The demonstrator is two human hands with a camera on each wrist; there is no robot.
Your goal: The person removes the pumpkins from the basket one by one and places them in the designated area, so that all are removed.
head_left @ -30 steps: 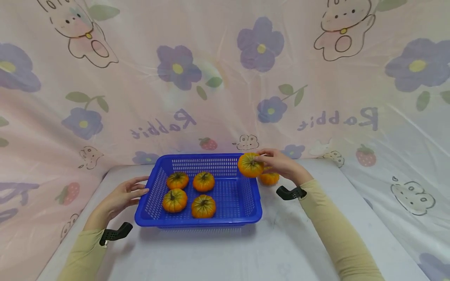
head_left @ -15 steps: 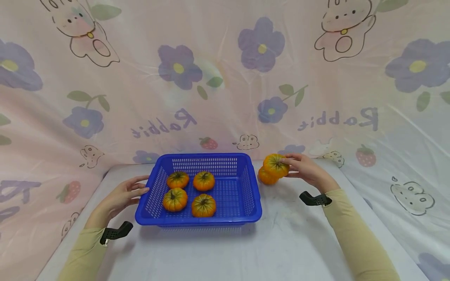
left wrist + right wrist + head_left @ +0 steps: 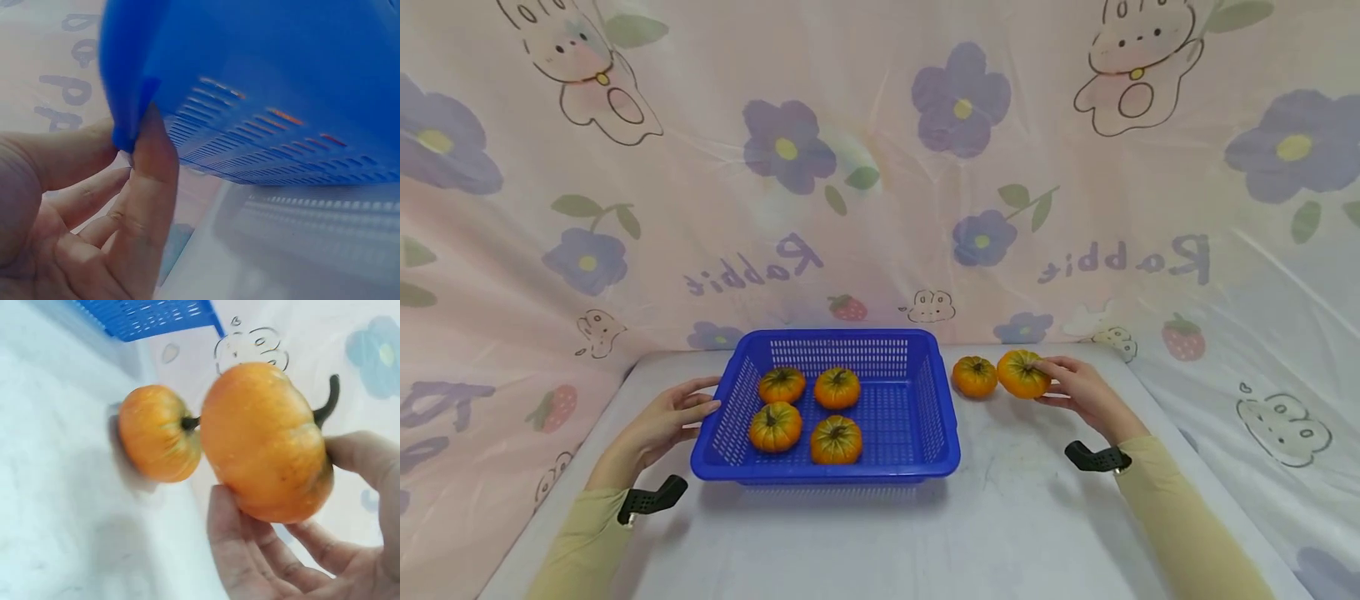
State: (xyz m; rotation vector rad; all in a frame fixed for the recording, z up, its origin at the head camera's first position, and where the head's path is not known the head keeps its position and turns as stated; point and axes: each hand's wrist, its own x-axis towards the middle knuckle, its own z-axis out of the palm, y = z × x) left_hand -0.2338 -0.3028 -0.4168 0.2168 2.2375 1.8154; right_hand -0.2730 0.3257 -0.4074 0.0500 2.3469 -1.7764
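My right hand (image 3: 1086, 393) grips a small orange pumpkin (image 3: 1024, 374) with a green stem, thumb near the top and fingers curled beneath. In the right wrist view this pumpkin (image 3: 265, 444) overlaps a second pumpkin (image 3: 159, 434), which stands on the table right of the basket. My left hand (image 3: 668, 421) pinches the left rim of a blue plastic basket (image 3: 942, 400). The left wrist view shows my thumb and forefinger on either side of the basket's rim (image 3: 125, 81). Several more pumpkins sit in the left half of the basket, among them a front one (image 3: 836, 440).
The white table (image 3: 865, 550) reaches back to a hanging cloth (image 3: 880, 200) printed with flowers and rabbits. Black wrist cameras, such as the right one (image 3: 1097, 457), stick out from both sleeves.
My right hand has carried the pumpkin from above the basket's right rim rightward and down, past the other pumpkin. The left hand has stayed at the left rim.
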